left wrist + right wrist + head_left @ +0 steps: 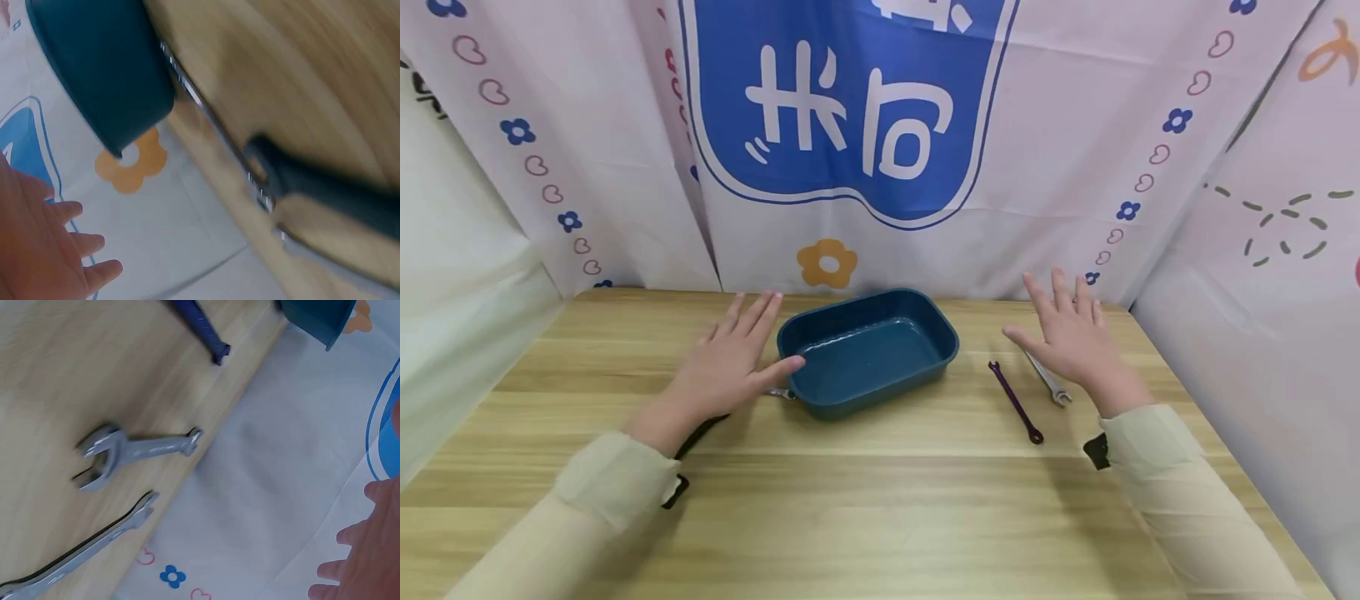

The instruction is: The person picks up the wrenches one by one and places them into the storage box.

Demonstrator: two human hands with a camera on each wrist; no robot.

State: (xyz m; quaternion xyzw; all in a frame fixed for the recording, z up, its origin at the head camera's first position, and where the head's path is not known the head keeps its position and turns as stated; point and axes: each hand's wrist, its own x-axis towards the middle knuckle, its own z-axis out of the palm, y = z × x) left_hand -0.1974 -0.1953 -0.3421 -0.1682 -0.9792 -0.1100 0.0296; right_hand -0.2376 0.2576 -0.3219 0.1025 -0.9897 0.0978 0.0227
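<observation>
A deep teal plastic bin (868,358) sits toward the back of the table. My left hand (718,371) is spread with straight fingers at its left side, thumb over the rim; whether it touches cannot be told. Under that hand, the left wrist view shows a silver wrench (212,122), a dark tool handle with a hole (337,190) and another silver tool (331,259), all blurred. My right hand (1071,337), fingers spread, hovers above a silver wrench (1047,379). Left of it lies a slim purple wrench (1015,404). A second silver wrench (81,547) shows in the right wrist view.
The wood-grain table (865,525) ends at a printed white curtain (760,242) behind the bin. White cloth (1262,275) hangs along the right side, and more cloth (460,333) along the left.
</observation>
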